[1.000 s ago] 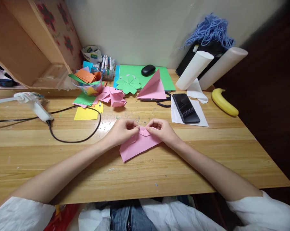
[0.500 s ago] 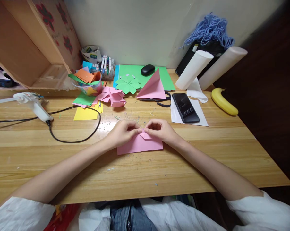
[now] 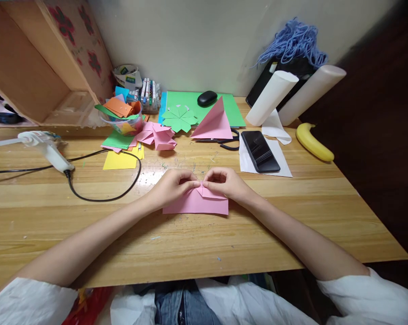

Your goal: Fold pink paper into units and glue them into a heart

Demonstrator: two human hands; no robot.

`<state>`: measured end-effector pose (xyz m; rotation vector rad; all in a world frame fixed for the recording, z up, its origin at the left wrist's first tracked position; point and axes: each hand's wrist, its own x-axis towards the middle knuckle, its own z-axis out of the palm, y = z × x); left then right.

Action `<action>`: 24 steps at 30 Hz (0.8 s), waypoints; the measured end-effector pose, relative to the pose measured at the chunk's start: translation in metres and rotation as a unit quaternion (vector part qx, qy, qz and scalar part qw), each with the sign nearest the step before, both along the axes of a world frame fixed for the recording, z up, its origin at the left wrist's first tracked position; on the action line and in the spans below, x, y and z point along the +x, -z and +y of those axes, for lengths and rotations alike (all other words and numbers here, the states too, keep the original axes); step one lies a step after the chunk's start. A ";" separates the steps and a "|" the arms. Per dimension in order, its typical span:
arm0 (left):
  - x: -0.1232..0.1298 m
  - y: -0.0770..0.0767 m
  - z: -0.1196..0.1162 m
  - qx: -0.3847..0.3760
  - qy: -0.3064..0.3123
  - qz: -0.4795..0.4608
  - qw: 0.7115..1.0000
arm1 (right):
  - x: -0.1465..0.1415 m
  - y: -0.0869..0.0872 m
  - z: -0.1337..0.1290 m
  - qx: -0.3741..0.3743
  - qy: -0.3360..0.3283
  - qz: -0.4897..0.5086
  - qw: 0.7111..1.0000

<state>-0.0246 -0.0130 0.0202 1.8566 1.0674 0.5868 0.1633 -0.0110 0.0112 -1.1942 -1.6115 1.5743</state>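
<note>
A sheet of pink paper (image 3: 193, 206), partly folded along its far edge, lies on the wooden table in front of me. My left hand (image 3: 175, 186) pinches the far edge of the paper near its middle, thumb on top. Right beside it, my right hand (image 3: 224, 183) pinches the same edge, so the two thumb tips nearly meet. Between and below the thumbs a small folded flap shows. The fingertips behind the paper are partly hidden.
Beyond my hands lie a pink folded triangle (image 3: 215, 123) over scissors (image 3: 229, 143), a pink folded piece (image 3: 157, 136) and a green paper flower (image 3: 179, 118). A phone (image 3: 261, 152) and a banana (image 3: 314, 142) are to the right. A glue gun (image 3: 48, 151) with its cable lies left.
The paper's near edge has tilted slightly, its left end rising, and the folded flap now reaches farther to the right. Both hands keep their pinch in nearly the same place.
</note>
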 end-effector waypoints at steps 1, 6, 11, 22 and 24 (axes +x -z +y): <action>0.000 0.000 0.000 0.005 0.001 0.000 1.000 | 0.000 0.000 0.000 -0.003 -0.002 0.002 1.000; -0.002 0.001 0.001 0.017 0.021 -0.015 1.000 | 0.002 -0.002 0.001 -0.013 -0.013 0.010 1.000; -0.002 0.000 0.002 0.023 0.030 -0.016 0.999 | 0.002 -0.003 0.001 -0.012 -0.003 0.004 1.000; -0.003 0.001 0.001 0.041 -0.060 0.049 0.996 | 0.002 -0.001 0.000 0.003 -0.001 -0.013 1.000; -0.003 0.000 0.001 0.036 -0.070 0.049 0.996 | 0.001 0.000 0.000 0.025 0.013 -0.019 0.999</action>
